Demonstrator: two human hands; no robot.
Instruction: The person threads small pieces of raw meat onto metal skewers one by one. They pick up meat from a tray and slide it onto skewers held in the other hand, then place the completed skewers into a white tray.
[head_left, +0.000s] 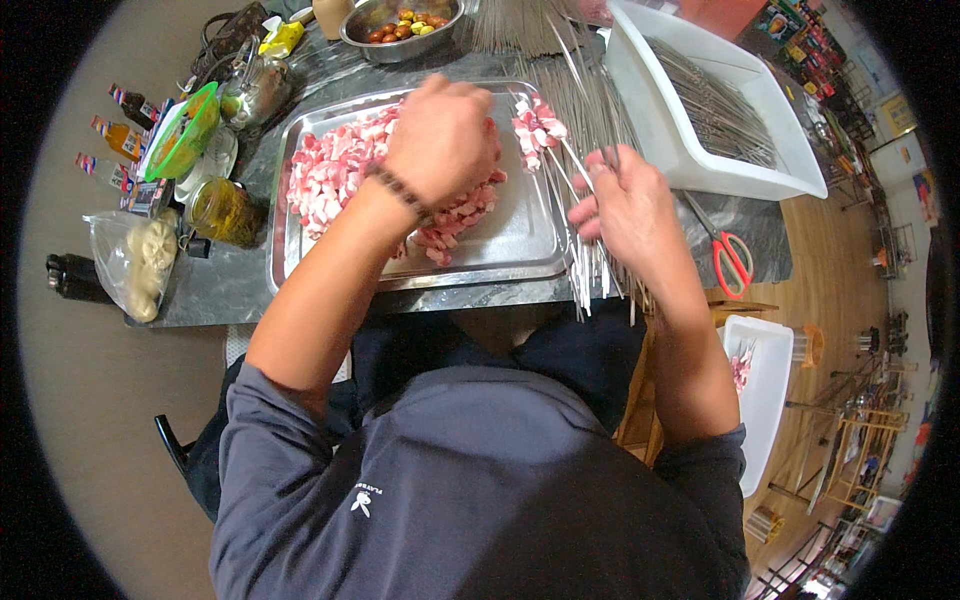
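My left hand (442, 139), fingers curled and blurred, is over a pile of raw meat pieces (337, 169) on a rectangular metal tray (525, 232); whether it holds anything is hidden. My right hand (634, 202) is at the tray's right side, over many thin metal skewers (589, 274). Its fingers are partly spread, and skewers pass by the thumb; a grip on one cannot be made out. Skewers threaded with meat (538, 129) rest at the tray's upper right, their bare ends pointing towards my right hand.
A white plastic bin (660, 142) of metal skewers stands at upper right, near red-handled scissors (731, 262). Behind the tray is a metal bowl (401, 49) of small fruits. A glass jar (221, 212), a bagged item (146, 262), a green basket (184, 135) and a kettle (255, 90) are at left.
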